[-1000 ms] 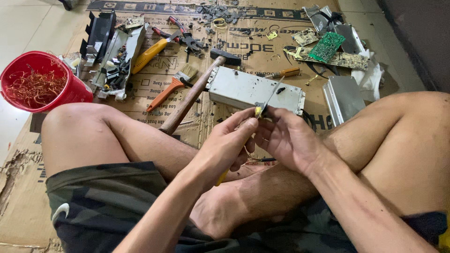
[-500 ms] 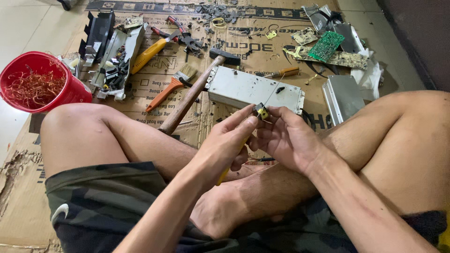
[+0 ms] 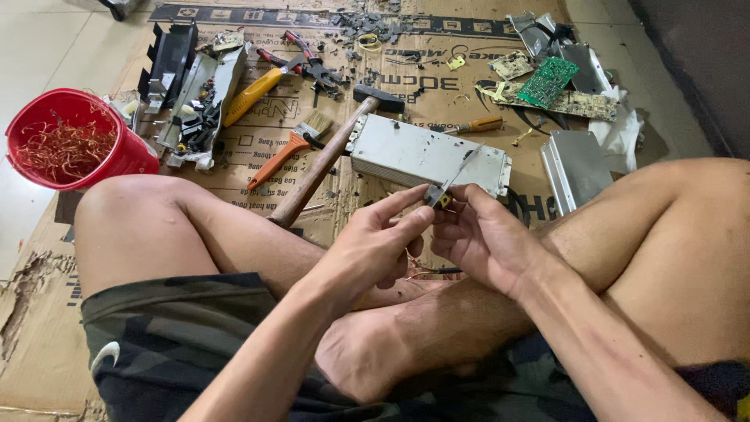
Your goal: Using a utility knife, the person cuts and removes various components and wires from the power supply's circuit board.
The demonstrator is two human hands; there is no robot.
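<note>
While two hands [image 3: 367, 246] [image 3: 484, 238] pinch one small part [image 3: 439, 198], one hammer [image 3: 328, 160], one red bucket [image 3: 117, 148]

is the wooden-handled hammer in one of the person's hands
No, the wooden-handled hammer lies on the brown cardboard sheet, while the left hand and right hand pinch a small yellow-and-black part.

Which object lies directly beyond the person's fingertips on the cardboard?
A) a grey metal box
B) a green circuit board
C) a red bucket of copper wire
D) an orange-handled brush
A: the grey metal box lies just past the left hand and right hand, which pinch a small part together.
</note>
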